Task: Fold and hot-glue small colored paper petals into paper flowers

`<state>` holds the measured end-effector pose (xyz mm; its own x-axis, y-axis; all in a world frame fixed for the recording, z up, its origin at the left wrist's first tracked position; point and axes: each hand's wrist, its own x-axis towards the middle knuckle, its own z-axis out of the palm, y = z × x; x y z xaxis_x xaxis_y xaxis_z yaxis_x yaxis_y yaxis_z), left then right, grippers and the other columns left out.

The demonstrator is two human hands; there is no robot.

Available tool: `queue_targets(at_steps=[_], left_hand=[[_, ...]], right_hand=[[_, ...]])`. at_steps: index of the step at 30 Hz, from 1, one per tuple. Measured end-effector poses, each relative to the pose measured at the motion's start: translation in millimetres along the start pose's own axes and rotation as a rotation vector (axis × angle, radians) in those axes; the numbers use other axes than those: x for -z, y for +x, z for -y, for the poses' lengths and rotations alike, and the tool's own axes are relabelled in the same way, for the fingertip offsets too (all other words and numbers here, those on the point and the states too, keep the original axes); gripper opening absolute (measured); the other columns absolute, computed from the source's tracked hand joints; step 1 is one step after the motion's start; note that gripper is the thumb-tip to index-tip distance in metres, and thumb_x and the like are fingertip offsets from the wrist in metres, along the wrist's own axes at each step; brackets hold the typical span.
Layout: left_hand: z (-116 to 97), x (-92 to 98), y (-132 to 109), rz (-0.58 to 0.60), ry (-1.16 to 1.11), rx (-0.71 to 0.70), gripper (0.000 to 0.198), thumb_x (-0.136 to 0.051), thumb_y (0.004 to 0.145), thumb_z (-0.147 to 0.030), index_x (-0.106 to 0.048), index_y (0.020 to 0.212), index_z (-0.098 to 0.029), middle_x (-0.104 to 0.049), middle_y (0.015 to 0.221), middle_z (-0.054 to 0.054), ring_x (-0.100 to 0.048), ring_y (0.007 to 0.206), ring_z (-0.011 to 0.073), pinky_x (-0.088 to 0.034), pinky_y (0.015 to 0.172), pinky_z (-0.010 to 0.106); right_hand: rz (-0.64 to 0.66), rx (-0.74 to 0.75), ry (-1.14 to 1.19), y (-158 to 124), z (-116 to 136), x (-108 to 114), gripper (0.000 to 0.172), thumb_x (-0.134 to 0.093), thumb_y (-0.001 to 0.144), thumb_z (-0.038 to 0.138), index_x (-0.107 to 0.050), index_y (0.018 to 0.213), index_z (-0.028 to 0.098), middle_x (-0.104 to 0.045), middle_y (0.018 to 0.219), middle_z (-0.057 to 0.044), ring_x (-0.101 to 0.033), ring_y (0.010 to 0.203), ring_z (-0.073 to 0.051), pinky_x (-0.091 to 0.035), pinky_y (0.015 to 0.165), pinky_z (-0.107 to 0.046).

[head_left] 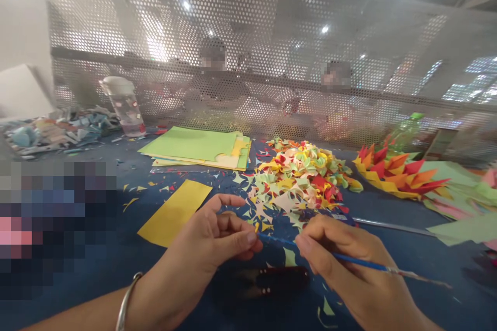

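One left hand (217, 235), one right hand (349, 253), one silver bangle (126, 302), one blue-handled paintbrush (361, 262), one pair of snips (277, 281), one loose yellow sheet (174, 212), one paper stack (190, 145), two heaps of small pieces (306, 165), one folded-paper ornament (399, 176), one white-lidded tumbler (126, 108), one green-capped bottle (406, 132), two people (221, 88); scraps (289, 256) too many to count.

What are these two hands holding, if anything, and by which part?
The right hand holds a thin blue brush partway along its handle. The left hand pinches a small yellow piece near the handle's end; its gripped part is hidden.
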<state>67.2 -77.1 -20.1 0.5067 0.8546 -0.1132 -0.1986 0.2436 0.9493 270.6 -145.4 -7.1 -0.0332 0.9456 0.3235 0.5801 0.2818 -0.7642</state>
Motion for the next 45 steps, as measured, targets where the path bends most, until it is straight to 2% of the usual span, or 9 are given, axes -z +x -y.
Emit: queue_targets(at_steps=[9, 16, 22, 28, 40, 45], left_hand=[[0, -1.0, 0, 0.031, 0.007, 0.007, 0.052, -0.077, 0.075, -0.027, -0.042, 0.112, -0.020, -0.063, 0.072, -0.004, -0.065, 0.072, 0.0150, -0.047, 0.069, 0.026], [5, 0.6, 1, 0.036, 0.039, -0.048, 0.046, -0.075, 0.077, -0.023, -0.044, 0.111, -0.020, -0.063, 0.072, -0.004, -0.063, 0.070, 0.0126, -0.046, 0.068, 0.024], [7, -0.7, 1, 0.042, 0.055, -0.045, 0.043, -0.077, 0.074, -0.022, -0.047, 0.104, -0.019, -0.062, 0.069, -0.005, -0.061, 0.065, 0.0105, -0.045, 0.064, 0.022], [11, -0.7, 0, 0.094, 0.024, -0.028, 0.043, -0.076, 0.076, -0.022, -0.046, 0.106, -0.020, -0.062, 0.066, -0.005, -0.059, 0.061, 0.0094, -0.044, 0.059, 0.019], [9, -4.1, -4, 0.002, 0.022, 0.053, 0.038, -0.071, 0.079, -0.025, -0.048, 0.110, -0.021, -0.059, 0.066, -0.006, -0.057, 0.065, 0.0101, -0.044, 0.061, 0.019], [9, -4.4, -4, -0.013, 0.106, -0.001, 0.037, -0.070, 0.081, -0.027, -0.047, 0.109, -0.021, -0.060, 0.067, -0.005, -0.059, 0.068, 0.0124, -0.047, 0.061, 0.021]], right_hand=[[0.022, 0.055, -0.045, -1, -2, 1, 0.033, -0.049, 0.095, 0.036, -0.053, 0.066, 0.022, -0.044, 0.055, 0.004, -0.041, 0.050, -0.012, -0.033, 0.046, -0.026], [0.015, 0.114, -0.091, -2, 0, 1, 0.032, -0.049, 0.095, 0.033, -0.053, 0.067, 0.021, -0.043, 0.055, 0.005, -0.040, 0.048, -0.010, -0.034, 0.045, -0.024], [0.014, 0.154, -0.112, -3, 0, -2, 0.030, -0.049, 0.095, 0.030, -0.053, 0.067, 0.020, -0.044, 0.055, 0.005, -0.043, 0.047, -0.009, -0.035, 0.045, -0.023], [-0.023, 0.214, -0.161, -6, 3, -5, 0.028, -0.052, 0.094, 0.027, -0.055, 0.067, 0.020, -0.047, 0.054, 0.005, -0.046, 0.047, -0.008, -0.037, 0.046, -0.022], [-0.148, 0.452, -0.346, -9, 0, -13, 0.016, -0.058, 0.089, 0.015, -0.057, 0.073, 0.019, -0.053, 0.059, 0.005, -0.049, 0.051, -0.009, -0.037, 0.053, -0.024], [-0.164, 0.506, -0.368, -9, -3, -15, 0.016, -0.058, 0.088, 0.013, -0.059, 0.073, 0.017, -0.054, 0.060, 0.004, -0.048, 0.052, -0.010, -0.037, 0.053, -0.026]])
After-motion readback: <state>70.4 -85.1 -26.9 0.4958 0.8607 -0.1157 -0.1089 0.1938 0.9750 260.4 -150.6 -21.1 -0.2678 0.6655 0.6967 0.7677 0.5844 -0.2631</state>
